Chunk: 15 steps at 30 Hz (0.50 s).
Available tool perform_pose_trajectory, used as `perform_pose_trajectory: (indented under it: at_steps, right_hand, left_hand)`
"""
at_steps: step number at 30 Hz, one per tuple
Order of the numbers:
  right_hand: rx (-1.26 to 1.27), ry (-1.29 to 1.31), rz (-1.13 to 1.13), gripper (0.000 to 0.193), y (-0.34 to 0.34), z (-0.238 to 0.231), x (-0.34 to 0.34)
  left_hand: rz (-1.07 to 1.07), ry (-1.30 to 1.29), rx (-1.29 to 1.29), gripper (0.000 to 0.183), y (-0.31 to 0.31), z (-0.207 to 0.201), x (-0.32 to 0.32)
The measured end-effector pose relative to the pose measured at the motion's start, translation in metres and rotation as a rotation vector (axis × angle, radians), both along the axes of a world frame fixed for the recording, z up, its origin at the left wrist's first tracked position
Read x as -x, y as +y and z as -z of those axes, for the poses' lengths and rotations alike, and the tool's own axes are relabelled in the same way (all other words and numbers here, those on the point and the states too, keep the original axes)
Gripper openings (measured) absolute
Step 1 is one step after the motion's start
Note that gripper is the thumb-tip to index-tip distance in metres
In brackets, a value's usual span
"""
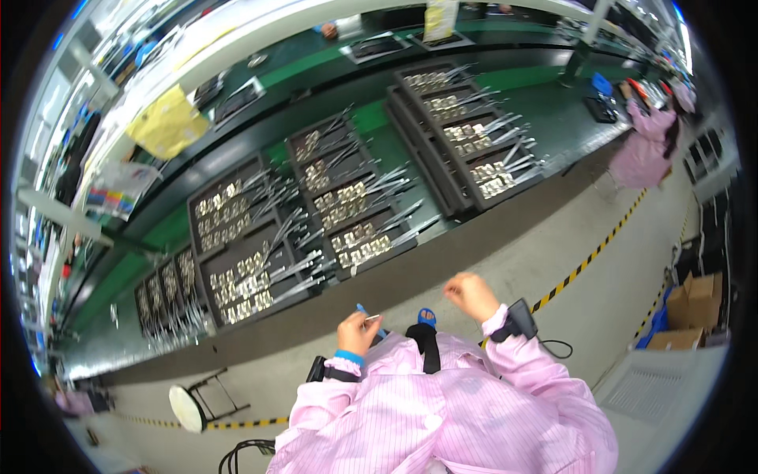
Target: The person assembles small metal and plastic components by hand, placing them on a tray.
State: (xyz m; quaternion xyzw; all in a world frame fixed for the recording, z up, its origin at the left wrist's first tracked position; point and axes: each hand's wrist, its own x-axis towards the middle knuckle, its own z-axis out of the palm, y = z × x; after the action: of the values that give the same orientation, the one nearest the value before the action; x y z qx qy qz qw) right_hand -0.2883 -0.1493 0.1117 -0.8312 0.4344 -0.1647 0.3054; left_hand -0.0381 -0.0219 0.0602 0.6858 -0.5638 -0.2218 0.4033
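My left hand (pixel 359 332) is closed around a small blue-handled tool, held in front of my chest. Beside it, my right hand (pixel 471 296) hangs in the air with its fingers curled and nothing visible in it. Both hands are short of the edge of a long green workbench (pixel 379 118). On the bench lie black trays: one (pixel 253 272) nearest my left hand, one (pixel 351 201) in the middle and one (pixel 470 134) to the right. Each is filled with rows of small metal parts with thin wire leads. I wear a pink striped smock and black wrist devices.
A white round stool (pixel 187 407) stands on the grey floor at lower left. Yellow-black tape (pixel 588 261) marks the floor on the right. Another person in pink (pixel 643 146) sits at the bench's far right end. Cardboard boxes (pixel 691 304) stand at the right.
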Motion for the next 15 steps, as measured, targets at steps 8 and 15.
perform_pose_trajectory:
  at_steps: [8, 15]
  right_hand:
    - [0.111, -0.1, -0.13, 0.007, -0.14, 0.012, -0.101]
    - [0.219, -0.088, -0.115, 0.007, -0.228, 0.028, -0.215]
  left_hand:
    - [-0.228, 0.027, -0.223, 0.035, 0.012, 0.008, 0.007]
    - [-0.397, 0.21, -0.294, 0.019, 0.03, 0.041, -0.027]
